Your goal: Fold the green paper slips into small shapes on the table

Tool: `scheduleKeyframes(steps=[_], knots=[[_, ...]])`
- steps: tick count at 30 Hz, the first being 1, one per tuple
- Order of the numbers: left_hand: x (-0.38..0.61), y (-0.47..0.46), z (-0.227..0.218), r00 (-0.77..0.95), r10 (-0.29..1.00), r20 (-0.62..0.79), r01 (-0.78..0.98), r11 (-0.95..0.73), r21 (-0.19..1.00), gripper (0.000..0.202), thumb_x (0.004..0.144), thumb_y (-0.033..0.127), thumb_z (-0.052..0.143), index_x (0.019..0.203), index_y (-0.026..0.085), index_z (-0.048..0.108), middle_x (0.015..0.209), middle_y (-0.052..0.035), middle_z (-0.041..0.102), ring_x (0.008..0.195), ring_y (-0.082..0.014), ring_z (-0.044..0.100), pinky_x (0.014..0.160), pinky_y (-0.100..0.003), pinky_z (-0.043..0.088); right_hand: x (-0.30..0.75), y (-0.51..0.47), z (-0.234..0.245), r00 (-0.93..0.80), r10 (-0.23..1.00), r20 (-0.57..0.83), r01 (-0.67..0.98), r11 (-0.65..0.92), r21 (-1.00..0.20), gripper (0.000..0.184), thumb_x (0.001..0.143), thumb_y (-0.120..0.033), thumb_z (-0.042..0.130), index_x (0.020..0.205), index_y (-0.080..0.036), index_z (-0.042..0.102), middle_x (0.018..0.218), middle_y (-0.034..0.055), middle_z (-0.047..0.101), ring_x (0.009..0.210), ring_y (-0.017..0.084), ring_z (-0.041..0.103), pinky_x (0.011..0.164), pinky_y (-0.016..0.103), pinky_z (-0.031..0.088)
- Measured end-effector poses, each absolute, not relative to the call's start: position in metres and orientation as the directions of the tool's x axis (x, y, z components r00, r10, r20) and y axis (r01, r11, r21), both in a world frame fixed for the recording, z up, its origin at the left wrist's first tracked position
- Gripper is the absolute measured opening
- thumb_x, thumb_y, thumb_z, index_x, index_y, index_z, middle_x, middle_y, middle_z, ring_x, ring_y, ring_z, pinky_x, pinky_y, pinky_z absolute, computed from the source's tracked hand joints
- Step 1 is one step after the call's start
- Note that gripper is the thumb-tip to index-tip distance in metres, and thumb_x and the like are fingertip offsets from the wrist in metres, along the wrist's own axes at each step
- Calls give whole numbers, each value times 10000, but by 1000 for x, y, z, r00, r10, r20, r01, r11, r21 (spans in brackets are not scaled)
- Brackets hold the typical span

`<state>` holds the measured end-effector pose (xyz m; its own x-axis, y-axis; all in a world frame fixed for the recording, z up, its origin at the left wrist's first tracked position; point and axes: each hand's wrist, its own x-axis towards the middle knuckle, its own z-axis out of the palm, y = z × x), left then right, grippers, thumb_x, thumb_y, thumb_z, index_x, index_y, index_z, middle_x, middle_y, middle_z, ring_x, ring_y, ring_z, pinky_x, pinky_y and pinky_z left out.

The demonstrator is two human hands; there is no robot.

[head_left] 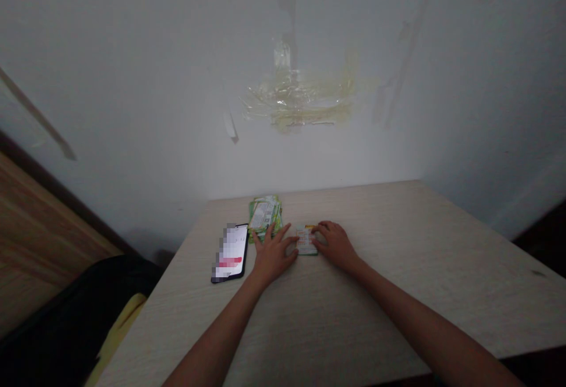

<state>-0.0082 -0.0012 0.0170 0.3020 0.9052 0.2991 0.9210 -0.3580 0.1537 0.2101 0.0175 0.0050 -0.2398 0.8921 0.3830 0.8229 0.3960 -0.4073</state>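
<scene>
Flanking a small stack of printed cards [306, 243] on the wood-grain counter [389, 228], the two hands meet its opposite sides. The left hand [275, 256] has its fingers spread apart, thumb and forefinger at the stack's left edge, other fingertips by a looser pile of green-edged cards [264, 215]. The right hand [336, 246] curls at the right edge; whether it pinches, I cannot tell. A lit smartphone [232, 252] lies left of the left hand.

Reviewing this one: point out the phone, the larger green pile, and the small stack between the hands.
Phone [232, 251], head view: on its screen.
Larger green pile [264, 215], head view: on its top face.
Small stack [305, 243], head view: on its top face.
</scene>
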Motion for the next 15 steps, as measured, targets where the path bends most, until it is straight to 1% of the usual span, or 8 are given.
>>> scheduleKeyframes(steps=[4,10,15], knots=[[-8,-2,19,303,906,295,920,-359,158,331,835,489,560,1163,480,604,1493,81,399,1410,-371,218,1016,-789,-71,213,21,1,-240,892,383,811,401,-426,209,864,-383,586,999,-256,684,1176,71,592,1124,225,516,1014,407,357],[-8,-1,21,314,902,297,913,-372,166,278,881,445,512,1134,455,627,1477,72,426,1408,-361,232,1018,-788,-62,215,22,3,-246,903,351,801,394,-451,203,883,-333,558,1005,-256,700,1193,72,591,1134,221,515,1024,405,351],[-10,5,26,357,893,273,898,-409,161,250,888,410,516,1100,433,646,1470,72,436,1420,-346,204,1037,-765,-66,214,21,5,-235,916,325,810,370,-456,201,891,-304,543,1006,-256,701,1198,67,585,1142,211,513,1024,387,350]])
